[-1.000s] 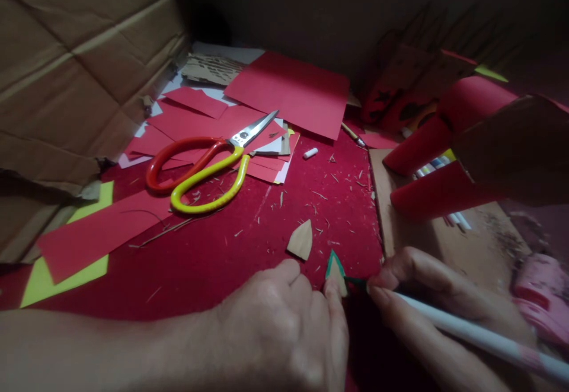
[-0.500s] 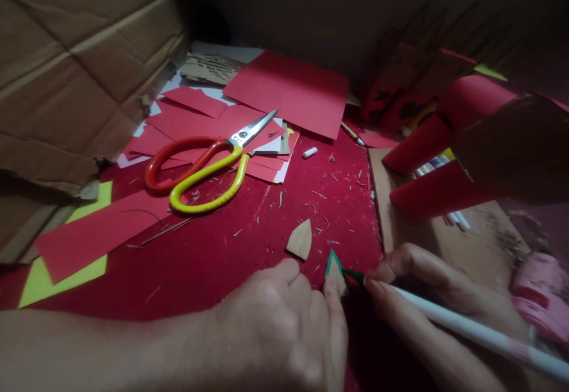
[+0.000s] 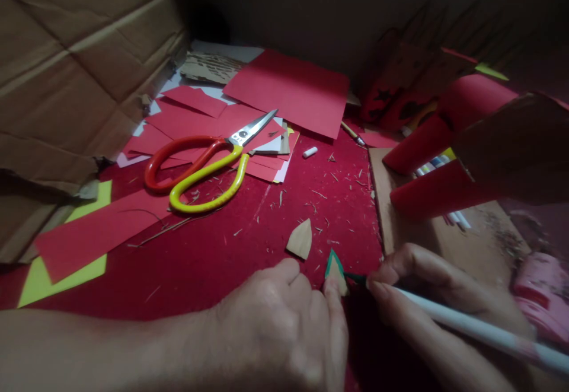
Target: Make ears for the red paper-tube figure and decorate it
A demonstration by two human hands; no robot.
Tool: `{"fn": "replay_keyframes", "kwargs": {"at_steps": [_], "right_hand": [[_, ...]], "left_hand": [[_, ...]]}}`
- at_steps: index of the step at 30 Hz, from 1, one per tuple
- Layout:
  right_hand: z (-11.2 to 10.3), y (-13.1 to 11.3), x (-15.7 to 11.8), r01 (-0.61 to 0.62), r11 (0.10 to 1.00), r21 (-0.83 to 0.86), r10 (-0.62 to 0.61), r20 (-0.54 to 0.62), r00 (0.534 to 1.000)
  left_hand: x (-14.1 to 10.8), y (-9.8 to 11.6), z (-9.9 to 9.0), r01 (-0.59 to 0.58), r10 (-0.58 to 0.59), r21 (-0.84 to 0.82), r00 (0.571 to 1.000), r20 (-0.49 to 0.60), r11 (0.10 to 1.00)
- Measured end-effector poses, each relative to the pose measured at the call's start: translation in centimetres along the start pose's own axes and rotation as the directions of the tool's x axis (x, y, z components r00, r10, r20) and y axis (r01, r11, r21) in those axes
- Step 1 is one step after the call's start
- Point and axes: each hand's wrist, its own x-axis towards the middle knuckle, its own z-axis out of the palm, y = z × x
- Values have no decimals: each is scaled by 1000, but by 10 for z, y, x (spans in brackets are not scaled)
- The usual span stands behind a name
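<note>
Deep red covers our bench (image 3: 213, 279), lit dimly, with a dark wall (image 3: 288, 6) beyond it and creased brown cardboard (image 3: 89, 77) standing past our left forearm. Our hands are apart, with a small gap between them. Our left hand (image 3: 284, 321) is curled and closed on the lower end of the pointed piece (image 3: 335, 270), a fingertip pressed on its face; what lies under the piece is hidden. Green runs along both slanted edges to its tip, and the middle is bare tan. Our right hand (image 3: 435, 297) is pinched round the marker (image 3: 475, 327), white-barrelled, its green nib end at the piece's right edge.

Just beyond our left knuckles lies the plain piece (image 3: 300, 239), tan and also pointed. Farther out from that hand, the scissors (image 3: 243, 135) rest partly over the paper pile (image 3: 191, 122), one handle red, one yellow, blades directed away from us. Beside them sits the white cap (image 3: 310, 152), near scattered shavings (image 3: 317, 194). Left of the scissors, the red strip (image 3: 102, 229) lies across the yellow paper (image 3: 35, 282).

Beyond our right hand, two red tubes (image 3: 444, 190) stick out above the tan board (image 3: 484, 249). Right of that hand we see the pink object (image 3: 542, 312), too blurred to name.
</note>
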Motion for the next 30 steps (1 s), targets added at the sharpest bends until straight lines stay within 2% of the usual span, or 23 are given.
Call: {"fn": "replay_keyframes", "kwargs": {"at_steps": [3, 8, 13, 19, 25, 30], "right_hand": [[-1, 2, -2, 25, 1000, -18, -24, 14, 1000], [-3, -1, -2, -21, 1000, 19, 20, 81, 997], [-1, -9, -2, -49, 999, 1, 49, -22, 999], [-2, -2, -3, 11, 1000, 17, -12, 56, 998], [4, -15, -5, 7, 999, 41, -5, -58, 998], [4, -16, -2, -25, 999, 31, 27, -59, 998]], "left_hand": [[0, -1, 0, 8, -8, 1, 1000, -4, 1000], [0, 0, 1, 9, -9, 7, 1000, -9, 1000], [-1, 0, 0, 11, -11, 17, 1000, -2, 1000], [-1, -1, -2, -11, 11, 16, 1000, 22, 1000], [-1, 0, -2, 1, -1, 12, 1000, 8, 1000], [0, 1, 1, 15, -15, 7, 1000, -6, 1000]]}}
